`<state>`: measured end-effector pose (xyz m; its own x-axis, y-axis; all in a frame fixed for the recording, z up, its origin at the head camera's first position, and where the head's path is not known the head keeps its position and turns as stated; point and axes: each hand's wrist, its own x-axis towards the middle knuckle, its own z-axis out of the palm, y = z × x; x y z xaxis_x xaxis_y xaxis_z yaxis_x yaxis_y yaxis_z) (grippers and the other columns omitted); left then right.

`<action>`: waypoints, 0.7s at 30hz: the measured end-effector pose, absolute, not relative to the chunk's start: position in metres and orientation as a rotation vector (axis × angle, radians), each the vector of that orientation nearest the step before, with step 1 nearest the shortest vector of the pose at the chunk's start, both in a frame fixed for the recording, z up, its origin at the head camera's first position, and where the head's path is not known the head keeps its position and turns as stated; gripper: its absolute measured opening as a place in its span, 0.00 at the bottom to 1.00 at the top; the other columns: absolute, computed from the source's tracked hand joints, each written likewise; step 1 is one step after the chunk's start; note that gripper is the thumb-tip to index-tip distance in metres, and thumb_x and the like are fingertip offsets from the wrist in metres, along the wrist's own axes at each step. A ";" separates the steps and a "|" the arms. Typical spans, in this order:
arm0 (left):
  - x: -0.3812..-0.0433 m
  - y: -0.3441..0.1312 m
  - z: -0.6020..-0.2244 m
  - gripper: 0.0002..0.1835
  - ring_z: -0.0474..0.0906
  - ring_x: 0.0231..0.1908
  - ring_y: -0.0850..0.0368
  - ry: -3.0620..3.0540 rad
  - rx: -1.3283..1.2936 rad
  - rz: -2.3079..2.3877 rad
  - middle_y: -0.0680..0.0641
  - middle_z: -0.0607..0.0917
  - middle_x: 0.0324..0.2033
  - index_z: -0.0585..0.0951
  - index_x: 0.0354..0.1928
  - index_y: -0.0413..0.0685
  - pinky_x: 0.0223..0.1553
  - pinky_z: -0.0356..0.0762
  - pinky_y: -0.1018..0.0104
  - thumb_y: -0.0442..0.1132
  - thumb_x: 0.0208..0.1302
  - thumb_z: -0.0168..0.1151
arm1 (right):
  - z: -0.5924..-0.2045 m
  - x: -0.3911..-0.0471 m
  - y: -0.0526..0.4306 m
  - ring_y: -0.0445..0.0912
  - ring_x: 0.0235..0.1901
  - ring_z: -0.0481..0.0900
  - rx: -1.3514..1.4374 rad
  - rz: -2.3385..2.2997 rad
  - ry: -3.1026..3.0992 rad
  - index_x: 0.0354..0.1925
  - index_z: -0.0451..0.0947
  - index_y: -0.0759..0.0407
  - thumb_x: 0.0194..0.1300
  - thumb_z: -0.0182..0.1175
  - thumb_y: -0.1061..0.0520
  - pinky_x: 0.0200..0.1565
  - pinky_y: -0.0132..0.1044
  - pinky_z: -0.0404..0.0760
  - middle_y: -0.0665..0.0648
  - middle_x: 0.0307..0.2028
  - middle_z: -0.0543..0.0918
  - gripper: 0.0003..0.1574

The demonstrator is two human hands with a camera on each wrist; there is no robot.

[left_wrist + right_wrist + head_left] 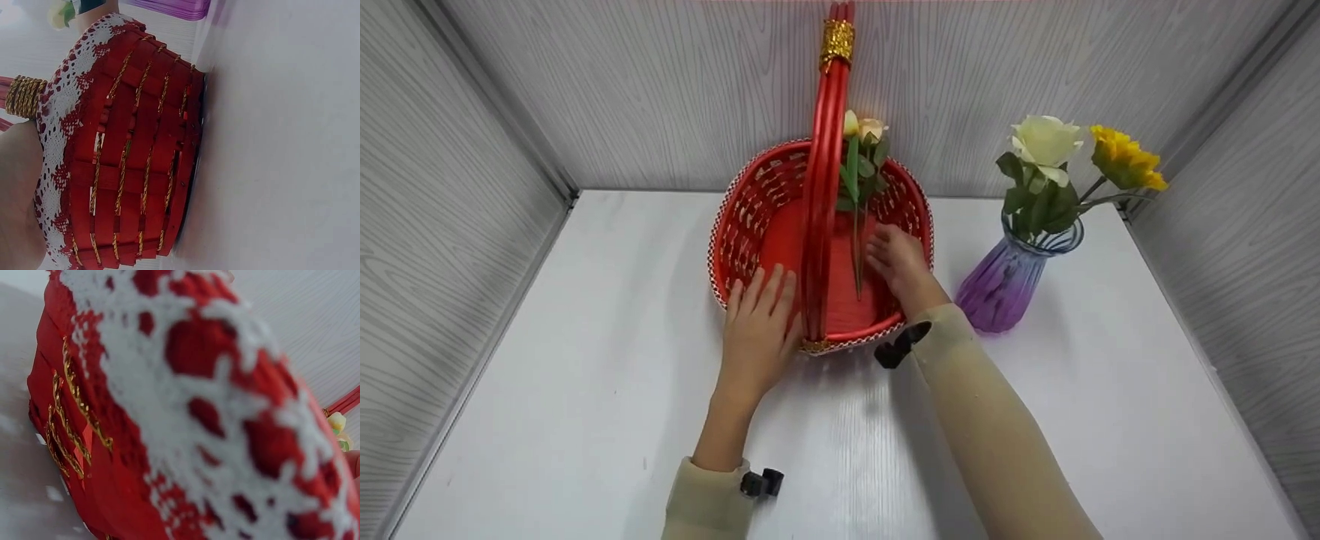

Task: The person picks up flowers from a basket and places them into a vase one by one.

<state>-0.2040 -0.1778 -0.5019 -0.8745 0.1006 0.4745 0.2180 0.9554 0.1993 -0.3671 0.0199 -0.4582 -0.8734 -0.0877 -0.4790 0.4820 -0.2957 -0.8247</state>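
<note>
A red woven basket point(735, 217) with a white lace rim and a tall red handle point(825, 187) stands at the back middle of the white table. A pale rose point(864, 131) lies inside, its green stem point(856, 255) pointing toward me. My left hand point(757, 322) rests flat on the basket's near rim, left of the handle, with its fingers straight. My right hand point(896, 259) reaches into the basket, fingers loosely curled just right of the stem, a small gap between. The left wrist view shows the basket wall point(135, 163) and my palm point(17, 191). In the right wrist view, the lace rim point(185, 416) is blurred.
A purple glass vase point(1009, 281) stands right of the basket, close to my right forearm, holding a white rose point(1046, 141) and a yellow sunflower point(1125, 159). Grey panel walls point(457, 225) enclose the table on three sides. Bare tabletop point(585, 375) lies left and near.
</note>
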 end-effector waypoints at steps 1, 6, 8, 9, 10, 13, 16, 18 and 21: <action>-0.204 -0.178 -0.502 0.32 0.57 0.75 0.41 -2.633 -0.228 -0.343 0.42 0.66 0.73 0.64 0.75 0.47 0.74 0.49 0.39 0.47 0.73 0.53 | -0.458 -0.367 0.020 0.53 0.62 0.76 0.494 -2.213 1.595 0.62 0.74 0.61 0.75 0.52 0.54 0.63 0.42 0.76 0.62 0.63 0.78 0.22; -0.204 -0.177 -0.501 0.32 0.57 0.74 0.41 -2.632 -0.222 -0.353 0.43 0.66 0.73 0.64 0.75 0.47 0.74 0.49 0.39 0.48 0.72 0.55 | -0.459 -0.369 0.019 0.52 0.64 0.75 0.486 -2.189 1.576 0.66 0.71 0.61 0.76 0.49 0.53 0.66 0.43 0.73 0.61 0.64 0.77 0.26; -0.204 -0.177 -0.501 0.33 0.57 0.75 0.41 -2.636 -0.220 -0.356 0.43 0.66 0.73 0.64 0.75 0.47 0.74 0.48 0.39 0.48 0.71 0.55 | -0.458 -0.369 0.019 0.52 0.65 0.73 0.481 -2.189 1.575 0.67 0.70 0.62 0.76 0.49 0.53 0.67 0.43 0.71 0.61 0.66 0.75 0.26; -0.204 -0.177 -0.501 0.33 0.56 0.75 0.41 -2.637 -0.219 -0.356 0.43 0.66 0.73 0.64 0.75 0.47 0.74 0.48 0.39 0.48 0.71 0.55 | -0.458 -0.369 0.019 0.52 0.66 0.73 0.479 -2.189 1.578 0.66 0.71 0.62 0.76 0.49 0.53 0.68 0.43 0.70 0.61 0.66 0.74 0.25; -0.204 -0.177 -0.500 0.33 0.56 0.75 0.41 -2.640 -0.217 -0.355 0.43 0.66 0.73 0.64 0.75 0.47 0.74 0.49 0.39 0.48 0.71 0.55 | -0.458 -0.368 0.019 0.52 0.66 0.72 0.478 -2.187 1.584 0.65 0.71 0.63 0.76 0.49 0.53 0.68 0.44 0.69 0.62 0.67 0.73 0.25; -0.204 -0.176 -0.499 0.34 0.57 0.75 0.41 -2.643 -0.214 -0.358 0.43 0.66 0.73 0.64 0.75 0.47 0.74 0.48 0.39 0.49 0.71 0.56 | -0.458 -0.368 0.019 0.53 0.68 0.69 0.477 -2.175 1.580 0.64 0.71 0.63 0.76 0.50 0.52 0.70 0.44 0.66 0.62 0.69 0.71 0.25; -0.204 -0.177 -0.498 0.33 0.58 0.74 0.41 -2.641 -0.209 -0.349 0.42 0.67 0.72 0.65 0.75 0.47 0.74 0.50 0.39 0.48 0.70 0.56 | -0.458 -0.369 0.019 0.53 0.70 0.67 0.483 -2.144 1.562 0.67 0.68 0.62 0.75 0.51 0.50 0.72 0.45 0.64 0.61 0.70 0.70 0.28; -0.204 -0.177 -0.498 0.34 0.59 0.74 0.41 -2.642 -0.208 -0.343 0.42 0.67 0.72 0.65 0.75 0.47 0.74 0.50 0.39 0.48 0.70 0.57 | -0.458 -0.370 0.019 0.53 0.70 0.68 0.495 -2.127 1.548 0.68 0.66 0.61 0.75 0.52 0.50 0.72 0.45 0.64 0.61 0.69 0.70 0.29; -0.204 -0.177 -0.498 0.34 0.58 0.74 0.40 -2.647 -0.208 -0.337 0.42 0.67 0.72 0.64 0.75 0.47 0.74 0.50 0.39 0.48 0.70 0.57 | -0.459 -0.371 0.019 0.53 0.68 0.69 0.512 -2.117 1.530 0.68 0.66 0.60 0.75 0.52 0.50 0.71 0.46 0.66 0.61 0.67 0.72 0.29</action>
<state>-0.2036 -0.1769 -0.4981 -0.8821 0.0892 0.4625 0.2022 0.9585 0.2008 -0.3705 0.0192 -0.4585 -0.8170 -0.1588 -0.5544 0.5762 -0.2634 -0.7737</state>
